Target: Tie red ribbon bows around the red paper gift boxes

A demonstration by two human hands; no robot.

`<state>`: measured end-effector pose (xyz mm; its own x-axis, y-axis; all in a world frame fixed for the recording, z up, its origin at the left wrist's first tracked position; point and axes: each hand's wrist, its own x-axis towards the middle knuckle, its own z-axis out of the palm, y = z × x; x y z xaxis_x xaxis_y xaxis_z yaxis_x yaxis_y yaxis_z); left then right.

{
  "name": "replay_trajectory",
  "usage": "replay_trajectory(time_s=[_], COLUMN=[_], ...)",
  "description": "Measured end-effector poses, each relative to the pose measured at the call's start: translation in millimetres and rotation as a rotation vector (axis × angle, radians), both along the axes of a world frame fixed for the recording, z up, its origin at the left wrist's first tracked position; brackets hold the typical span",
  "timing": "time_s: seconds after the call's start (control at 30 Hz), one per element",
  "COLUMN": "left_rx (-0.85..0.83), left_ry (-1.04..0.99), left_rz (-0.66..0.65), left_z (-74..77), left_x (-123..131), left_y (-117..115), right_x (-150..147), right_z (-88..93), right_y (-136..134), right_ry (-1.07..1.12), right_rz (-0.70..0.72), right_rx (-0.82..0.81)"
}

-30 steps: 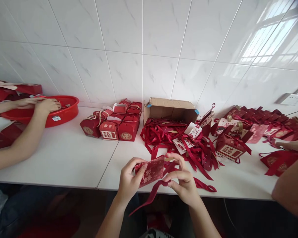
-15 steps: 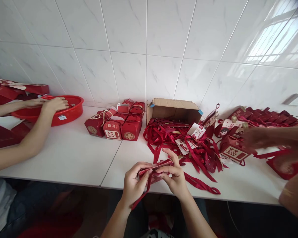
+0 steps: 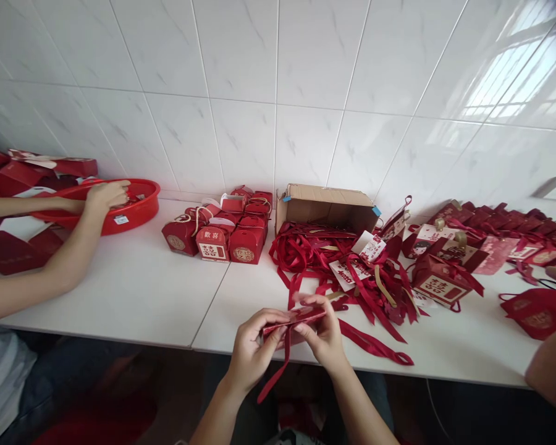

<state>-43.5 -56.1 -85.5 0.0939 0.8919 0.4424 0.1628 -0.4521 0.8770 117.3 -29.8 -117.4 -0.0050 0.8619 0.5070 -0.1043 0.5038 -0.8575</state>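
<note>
One dark red ribbon (image 3: 277, 372) hangs below the tabletop's near edge from one flat red packet (image 3: 301, 316), which is held up between the person's two hands. The left hand (image 3: 256, 343) grips the packet's left end, thumb in front; the right hand (image 3: 323, 334) holds its right end, fingers bent round it, one fingertip blurred. Just right of them, one looped strip (image 3: 375, 345) lies on the white tabletop (image 3: 134, 284).

Beyond is one ribbon heap (image 3: 301, 250), too tangled to count, with two large white tags (image 3: 369, 246) on top. Left of the heap, three red boxes (image 3: 213, 246) face forward, with others behind, partly hidden. To its right sit one box with a pale panel (image 3: 440, 285) and one red pouch (image 3: 535, 314). At far left, two hands of a co-worker (image 3: 104, 196) reach into one red basin (image 3: 141, 221). Behind the heap, one open carton (image 3: 328, 195) stands near one tiled wall (image 3: 241, 142).
</note>
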Motion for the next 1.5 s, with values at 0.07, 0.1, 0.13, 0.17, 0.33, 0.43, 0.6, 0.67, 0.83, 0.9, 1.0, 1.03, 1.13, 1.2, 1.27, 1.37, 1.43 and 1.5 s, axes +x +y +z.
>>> replay_trajectory(time_s=[0.07,0.1,0.13,0.17,0.33,0.43,0.6,0.67,0.83,0.9,1.0,1.03,1.13,1.2,1.27,1.37,1.43,1.5], left_rx=[-0.002,-0.006,0.005,0.041,0.367,0.379,0.288,0.213,-0.029,-0.056,-0.028,-0.021,-0.012,0.028,0.067,0.011,-0.071,-0.13], left_ry=[0.063,0.107,0.155,0.195,0.174,0.11,-0.15,-0.25,-0.472,-0.437,-0.237,-0.174,-0.057,-0.014,0.0,-0.015,-0.026,-0.042], left_rz=[-0.055,-0.052,-0.019,0.036,0.259,0.215,0.149,0.165,0.264,0.289,0.14,0.084,0.016,0.023,0.035,0.001,-0.049,-0.065], left_z=[-3.6,-6.6,-10.1,-13.9,-20.6,-11.2,4.6,10.0,23.7,25.9,25.8,25.5,25.8,26.5,27.5,29.4,30.6,31.4], left_x=[-4,-6,-7,-8,-13,-17,-14,-8,4,1,-10,-14,-20,-19,-16,-11,-8,-5], left_y=[-2,-3,-4,-6,-16,-23,-29,-31,-37,-37,-37,-37,-36,-35,-35,-35,-35,-36], right_x=[-1,-1,0,0,3,6,9,9,7,8,11,12,14,15,15,15,15,15], right_z=[1.4,3.0,5.0,7.3,18.9,22.3,24.2,25.4,28.1,28.6,29.3,29.6,30.4,31.3,32.4,33.7,33.6,32.7], right_y=[-2,-3,-4,-5,-12,-15,-22,-26,-33,-35,-36,-36,-37,-37,-38,-39,-39,-39], right_ry=[0.001,0.01,0.026,0.043,0.032,-0.02,-0.125,-0.169,-0.165,-0.166,-0.186,-0.194,-0.214,-0.221,-0.226,-0.237,-0.238,-0.235], right_rz=[0.05,0.045,0.025,0.002,-0.059,-0.066,-0.014,0.019,0.058,0.059,0.059,0.057,0.062,0.075,0.085,0.092,0.097,0.105], right_rx=[0.005,0.022,0.043,0.063,0.102,0.146,0.254,0.304,0.317,0.308,0.305,0.304,0.31,0.328,0.349,0.359,0.351,0.34])
